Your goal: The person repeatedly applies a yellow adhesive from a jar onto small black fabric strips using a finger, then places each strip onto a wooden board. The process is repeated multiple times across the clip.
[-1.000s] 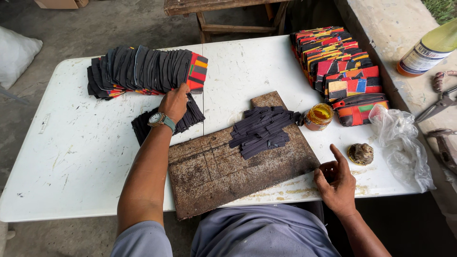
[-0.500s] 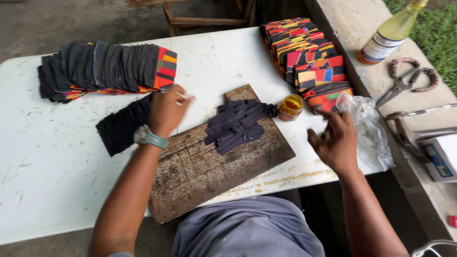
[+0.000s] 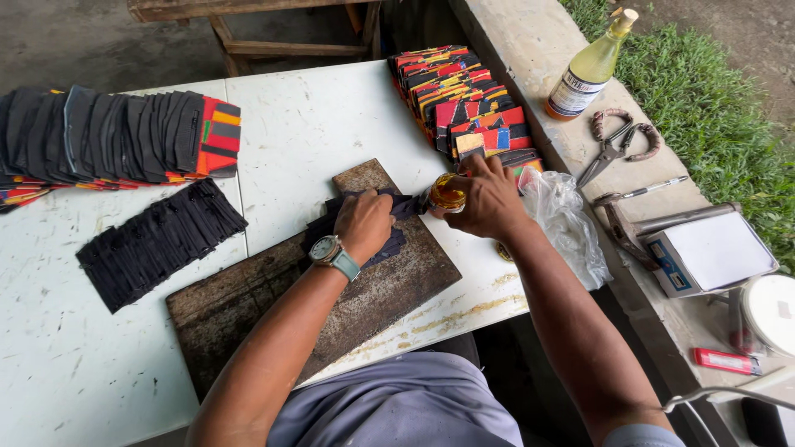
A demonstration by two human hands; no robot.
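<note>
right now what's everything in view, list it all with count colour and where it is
table: one, white, under the work
board: one, dark brown, worn, on the table's near edge
dark strips: small pile, black, on the board under the left hand
strip row: one row, black, on the table left of the board
fanned pieces: one long stack, black with red and orange edges, far left
coloured pieces: one stack, red, orange, blue, black, far right of table
jar: one, small, amber, in the right hand
plastic bag: one, clear, table's right edge
bottle: one, yellowish, on the ledge
scissors: one pair, on the ledge
left hand: on the strips, watch on wrist
right hand: holding the jar
</note>
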